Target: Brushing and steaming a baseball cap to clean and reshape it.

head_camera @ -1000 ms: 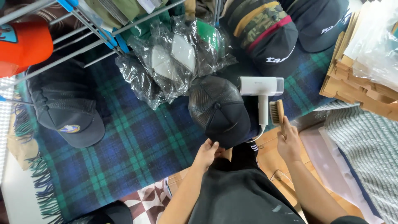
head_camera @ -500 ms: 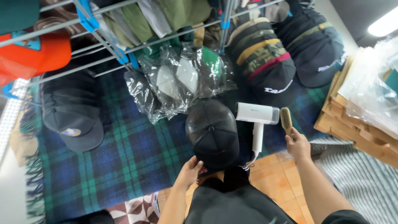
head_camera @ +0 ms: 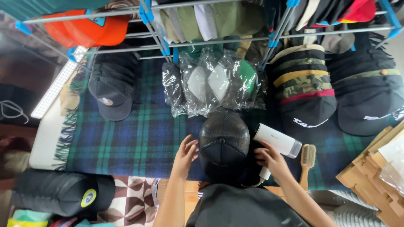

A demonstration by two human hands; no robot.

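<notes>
A black mesh-backed cap (head_camera: 224,141) stands in front of me on the blue and green plaid blanket (head_camera: 139,138). My left hand (head_camera: 184,155) touches its left side with fingers spread. My right hand (head_camera: 271,162) rests against its right side, next to the handle of a white hand-held steamer (head_camera: 277,141) that lies on the blanket. A wooden brush (head_camera: 307,162) lies just right of the steamer, apart from my hand.
Stacks of caps line the back: a dark one (head_camera: 110,90) at left, camouflage ones (head_camera: 305,90) and black ones (head_camera: 368,98) at right. Plastic-bagged caps (head_camera: 214,82) sit behind the mesh cap. A rack (head_camera: 202,42) with hanging caps spans the top. Wooden pieces (head_camera: 374,168) lie right.
My right hand has let go of the wooden brush, which now lies on the blanket, and has moved to the cap's right side. The view has tilted upward.
</notes>
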